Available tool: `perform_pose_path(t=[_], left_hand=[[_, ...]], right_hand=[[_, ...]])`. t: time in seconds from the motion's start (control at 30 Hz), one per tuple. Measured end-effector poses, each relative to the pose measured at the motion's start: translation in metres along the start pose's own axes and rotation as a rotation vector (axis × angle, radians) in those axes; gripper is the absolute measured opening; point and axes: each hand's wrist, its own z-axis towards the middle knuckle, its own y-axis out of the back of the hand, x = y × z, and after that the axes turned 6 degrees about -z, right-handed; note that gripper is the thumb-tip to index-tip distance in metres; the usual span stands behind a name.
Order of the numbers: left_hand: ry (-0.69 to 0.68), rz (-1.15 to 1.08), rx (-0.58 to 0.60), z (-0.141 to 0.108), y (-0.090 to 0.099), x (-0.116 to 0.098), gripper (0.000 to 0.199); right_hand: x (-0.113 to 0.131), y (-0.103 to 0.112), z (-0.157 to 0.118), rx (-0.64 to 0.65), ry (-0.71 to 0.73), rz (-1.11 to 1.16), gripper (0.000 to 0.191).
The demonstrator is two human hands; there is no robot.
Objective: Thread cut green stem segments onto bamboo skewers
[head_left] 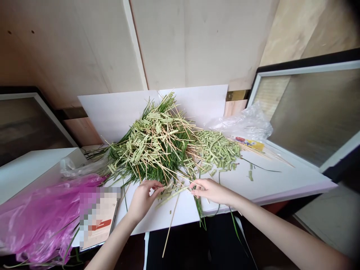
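My left hand (150,191) is closed, its thumb and fingers pinching a short green stalk piece (168,186). To its right, my right hand (203,188) has its fingers pressed together on the end of a longer pale green stalk (176,195), which slants down toward the left. Just beyond both hands rises a big heap of green leaves, thin sticks and skewered stalk pieces (157,138). A pile of loose cut stalk pieces (219,148) lies beside it on the right. One thin stick (170,228) juts over the table's front edge.
A white table (180,215) holds everything. Pink plastic bag (53,213) and a partly blurred tablet-like object (102,225) lie at the left. Clear plastic (247,123) and a yellow packet (254,144) are at the back right. Framed panels stand on both sides.
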Motion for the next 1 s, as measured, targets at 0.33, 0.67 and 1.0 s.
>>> perform_pose_path(t=[0.33, 0.67, 1.0], left_hand=[[-0.119, 0.403, 0.235, -0.004, 0.001, 0.005, 0.011], [-0.164, 0.509, 0.209, 0.017, 0.019, -0.01, 0.009], [-0.538, 0.474, 0.018, 0.053, 0.043, -0.047, 0.02]], right_hand=[[0.003, 0.006, 0.013, -0.181, 0.077, -0.258, 0.013], [0.023, 0.012, 0.032, -0.22, 0.27, -0.263, 0.018], [0.064, 0.022, 0.048, -0.132, 0.427, -0.318, 0.027]])
